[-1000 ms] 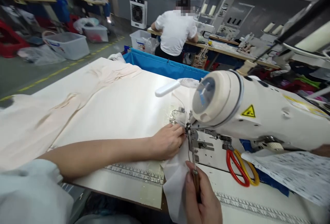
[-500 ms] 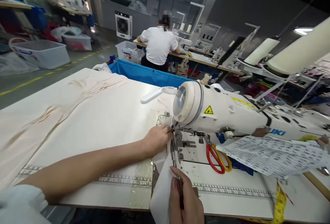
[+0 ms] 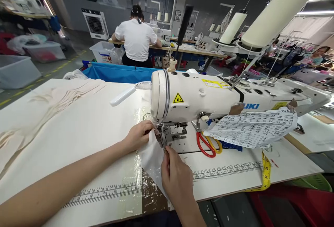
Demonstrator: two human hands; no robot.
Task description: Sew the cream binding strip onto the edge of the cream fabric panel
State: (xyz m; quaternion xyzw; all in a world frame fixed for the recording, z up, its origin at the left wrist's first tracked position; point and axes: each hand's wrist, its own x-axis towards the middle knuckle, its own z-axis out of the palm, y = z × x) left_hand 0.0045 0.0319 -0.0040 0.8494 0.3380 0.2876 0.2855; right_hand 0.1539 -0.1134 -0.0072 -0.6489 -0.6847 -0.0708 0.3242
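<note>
My left hand [image 3: 139,134] is closed at the needle area of a white sewing machine [image 3: 198,98], its fingertips pinching the edge of a pale fabric piece [image 3: 150,154]. The fabric hangs down over the table's front edge. My right hand [image 3: 177,173] grips a slim metal tool that looks like tweezers [image 3: 160,140]. Its narrow tips point up toward the needle, close to my left fingertips and against the fabric. The fingers partly cover the tool, and the exact contact at the tips is too small to tell.
Red-and-yellow-handled scissors [image 3: 206,145] lie right of the needle. A written paper sheet [image 3: 253,129] hangs from the machine, near a yellow tape measure [image 3: 266,171]. Pale fabric strips [image 3: 60,105] lie left. Behind are a blue cloth bin [image 3: 117,73] and a seated person [image 3: 137,40].
The view has swung right. The right hand has moved up closer to the needle, bringing the tool and fabric edge nearer the left fingertips. The left hand stays at the needle area.
</note>
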